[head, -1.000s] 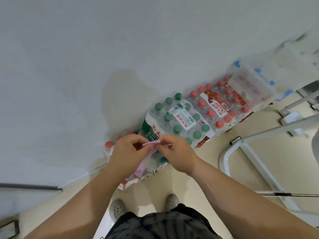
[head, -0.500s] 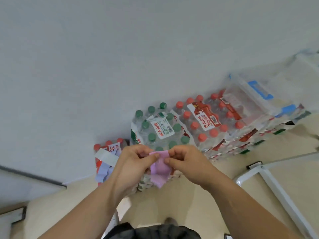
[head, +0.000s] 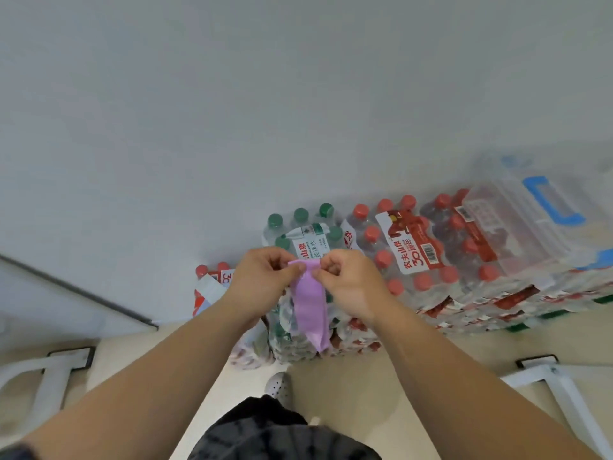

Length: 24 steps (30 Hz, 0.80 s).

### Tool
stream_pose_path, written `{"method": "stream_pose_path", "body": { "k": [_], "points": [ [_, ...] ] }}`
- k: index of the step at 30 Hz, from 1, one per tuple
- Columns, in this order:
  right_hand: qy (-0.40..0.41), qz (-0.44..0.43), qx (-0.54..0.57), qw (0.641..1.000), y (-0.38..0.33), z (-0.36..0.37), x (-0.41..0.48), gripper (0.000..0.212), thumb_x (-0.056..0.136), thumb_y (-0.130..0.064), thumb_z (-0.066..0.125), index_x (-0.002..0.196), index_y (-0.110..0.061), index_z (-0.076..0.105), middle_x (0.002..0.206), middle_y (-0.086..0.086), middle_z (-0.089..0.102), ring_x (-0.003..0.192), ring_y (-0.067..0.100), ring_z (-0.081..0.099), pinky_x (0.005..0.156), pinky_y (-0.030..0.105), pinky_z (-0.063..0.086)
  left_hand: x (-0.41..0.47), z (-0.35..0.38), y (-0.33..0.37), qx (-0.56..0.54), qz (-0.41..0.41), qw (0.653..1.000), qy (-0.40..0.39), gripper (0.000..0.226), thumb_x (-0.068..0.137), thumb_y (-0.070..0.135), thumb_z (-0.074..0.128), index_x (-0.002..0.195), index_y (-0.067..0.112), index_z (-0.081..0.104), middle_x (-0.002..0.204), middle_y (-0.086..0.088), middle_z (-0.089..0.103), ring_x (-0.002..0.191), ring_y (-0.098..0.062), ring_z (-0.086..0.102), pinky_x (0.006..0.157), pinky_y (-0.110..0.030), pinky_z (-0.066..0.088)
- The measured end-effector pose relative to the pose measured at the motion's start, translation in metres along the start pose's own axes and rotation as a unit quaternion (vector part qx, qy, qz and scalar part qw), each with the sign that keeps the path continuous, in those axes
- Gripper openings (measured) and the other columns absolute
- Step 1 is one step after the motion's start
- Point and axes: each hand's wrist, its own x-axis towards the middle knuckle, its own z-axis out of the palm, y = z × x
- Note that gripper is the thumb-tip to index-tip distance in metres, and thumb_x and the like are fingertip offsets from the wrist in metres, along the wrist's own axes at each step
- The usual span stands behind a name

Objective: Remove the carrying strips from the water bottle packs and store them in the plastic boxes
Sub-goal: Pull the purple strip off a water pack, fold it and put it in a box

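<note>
Head view, so we're looking down at ourselves: dark shorts (head: 282,433) at 6 o'clock, with one perforated white shoe (head: 278,386) just past them on the beige floor (head: 381,366). A white frame leg (head: 43,376) stands on that floor at 8 o'clock and a second frame leg (head: 557,386) at 4 o'clock.

Mid-picture, our left hand (head: 262,277) and right hand (head: 351,287) each pinch the top edge of the purple strip (head: 310,303) between thumb and fingertips, hands close together. The strip hangs down toward 6 o'clock in front of the stacked packs.

Right behind the hands, at their 12 o'clock, is the green-capped pack (head: 305,234). The red-capped pack (head: 408,247) is at their 2 o'clock, and a lower red-capped pack (head: 212,277) at their 9 o'clock. The clear plastic box (head: 517,220) with the blue handle rests on red-capped bottles out at 3 o'clock. It's all stacked against a pale grey wall (head: 232,111) that fills the top half.

Versus half a second back, the strip was a short, squarish bunch between our fingers and now it hangs as a long band. The shoe has also come back into view.
</note>
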Motion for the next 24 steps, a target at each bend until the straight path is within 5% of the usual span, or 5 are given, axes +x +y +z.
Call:
{"method": "stream_pose_path", "body": {
  "k": [8,16,21,24],
  "points": [
    [0.012,0.070,-0.068,0.995,-0.005,0.000,0.073,0.025,0.095,-0.024,0.065,0.071,-0.021,0.062,0.066,-0.005,0.060,0.059,0.013,0.052,0.059,0.028,0.044,0.091,-0.002,-0.005,0.108,0.010,0.994,-0.003,0.019,0.084,0.026,0.075,0.068,0.017,0.071,0.060,0.003,0.065,0.047,-0.008,0.051,0.049,-0.021,0.040],
    [0.015,0.034,-0.224,0.974,-0.016,0.009,0.123,0.021,0.097,-0.030,0.061,0.077,-0.026,0.055,0.090,0.004,0.068,0.081,0.026,0.063,0.075,0.038,0.053,0.148,-0.012,0.000,0.281,0.046,0.959,-0.004,0.018,0.085,0.032,0.070,0.071,0.020,0.070,0.069,0.005,0.069,0.066,-0.016,0.065,0.062,-0.031,0.055],
    [0.009,0.048,-0.245,0.968,-0.004,0.009,0.144,0.019,0.096,-0.032,0.061,0.081,-0.021,0.065,0.091,0.005,0.070,0.080,0.026,0.066,0.067,0.031,0.048,0.160,-0.002,-0.003,0.362,0.027,0.931,0.020,0.015,0.089,0.035,0.064,0.081,0.023,0.068,0.078,0.002,0.068,0.078,-0.023,0.065,0.071,-0.033,0.054],
    [0.013,0.056,-0.236,0.970,0.004,0.009,0.144,0.023,0.096,-0.032,0.061,0.074,-0.026,0.056,0.082,0.002,0.070,0.074,0.024,0.064,0.062,0.029,0.044,0.155,0.006,-0.008,0.379,-0.002,0.925,0.042,0.012,0.089,0.032,0.061,0.089,0.022,0.068,0.087,-0.002,0.070,0.084,-0.027,0.066,0.077,-0.036,0.055]
  ]
}}
